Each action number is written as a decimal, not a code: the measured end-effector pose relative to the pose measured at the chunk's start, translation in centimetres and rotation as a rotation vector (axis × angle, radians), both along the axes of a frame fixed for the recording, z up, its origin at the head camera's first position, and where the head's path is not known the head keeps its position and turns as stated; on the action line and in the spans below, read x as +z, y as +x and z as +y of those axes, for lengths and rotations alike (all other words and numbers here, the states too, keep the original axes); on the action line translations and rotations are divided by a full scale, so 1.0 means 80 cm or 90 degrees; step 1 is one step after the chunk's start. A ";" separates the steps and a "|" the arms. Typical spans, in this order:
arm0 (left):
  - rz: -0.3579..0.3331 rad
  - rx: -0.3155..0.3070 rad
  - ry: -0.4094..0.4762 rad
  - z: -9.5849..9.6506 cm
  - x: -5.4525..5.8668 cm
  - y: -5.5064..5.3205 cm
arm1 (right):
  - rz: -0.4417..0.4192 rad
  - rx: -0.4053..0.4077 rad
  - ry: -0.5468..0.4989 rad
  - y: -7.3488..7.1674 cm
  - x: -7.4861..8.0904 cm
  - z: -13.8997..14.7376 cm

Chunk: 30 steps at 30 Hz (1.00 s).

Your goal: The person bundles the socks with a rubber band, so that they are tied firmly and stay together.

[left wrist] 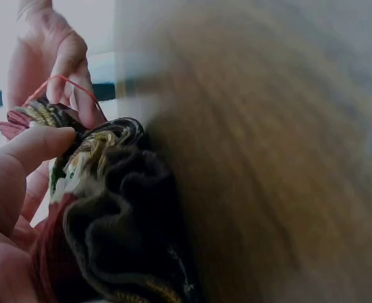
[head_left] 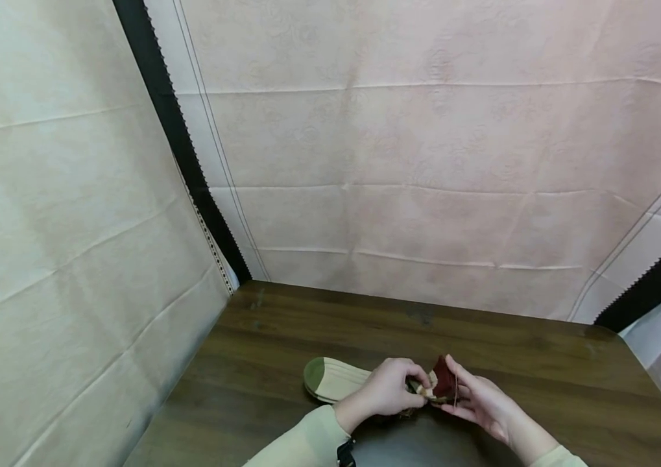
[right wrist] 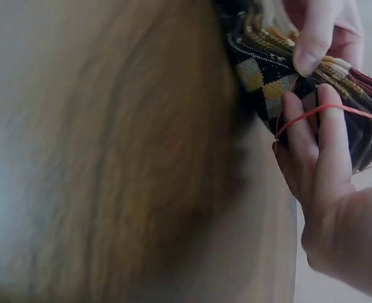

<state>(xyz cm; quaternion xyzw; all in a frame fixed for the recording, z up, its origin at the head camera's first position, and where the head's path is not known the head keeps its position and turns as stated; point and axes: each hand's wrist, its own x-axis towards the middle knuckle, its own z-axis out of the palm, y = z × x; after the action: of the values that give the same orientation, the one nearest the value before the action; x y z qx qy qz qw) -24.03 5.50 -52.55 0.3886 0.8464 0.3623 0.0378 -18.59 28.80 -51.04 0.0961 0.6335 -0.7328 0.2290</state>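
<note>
A bundle of layered socks (head_left: 444, 379) in dark, burgundy and patterned knit lies between both hands. My left hand (head_left: 393, 388) pinches its folded edge, thumb on top; in the left wrist view the thumb (left wrist: 47, 144) presses into the dark layers. My right hand (head_left: 479, 399) holds the burgundy end from the right, fingers spread about it. A thin red band (right wrist: 328, 108) runs across the right fingers (right wrist: 331, 120), stretched along the bundle. Yellow and grey diamonds show on one black sock (right wrist: 261, 79).
Cream socks with a green toe (head_left: 336, 377) lie on the wooden table (head_left: 307, 318), just left of my left hand. Pale cloth walls (head_left: 423, 162) stand behind and to the sides. A dark band (head_left: 190, 155) runs down the left corner.
</note>
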 end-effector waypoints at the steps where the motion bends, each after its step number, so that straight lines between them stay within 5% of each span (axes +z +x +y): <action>1: 0.014 -0.001 -0.025 0.001 0.001 0.002 | 0.002 0.002 0.015 0.000 -0.001 0.001; 7: 0.033 0.019 -0.073 0.007 0.004 0.008 | 0.031 0.071 0.018 0.006 0.003 0.008; 11: 0.044 0.012 -0.085 0.006 0.005 0.008 | 0.034 0.064 0.055 0.005 0.004 0.005; 21: -0.040 -0.132 -0.086 -0.036 0.011 -0.009 | 0.095 0.016 0.138 0.005 -0.017 -0.002; 30: -0.007 -0.197 -0.141 -0.050 0.014 -0.004 | 0.138 0.118 0.168 0.004 -0.018 0.010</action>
<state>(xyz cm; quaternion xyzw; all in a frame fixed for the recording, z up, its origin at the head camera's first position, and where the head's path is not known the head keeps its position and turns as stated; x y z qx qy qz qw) -24.33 1.48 -51.43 0.5053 0.8111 0.2590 0.1401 -18.28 29.56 -52.44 -0.0131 0.7512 -0.6252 0.2115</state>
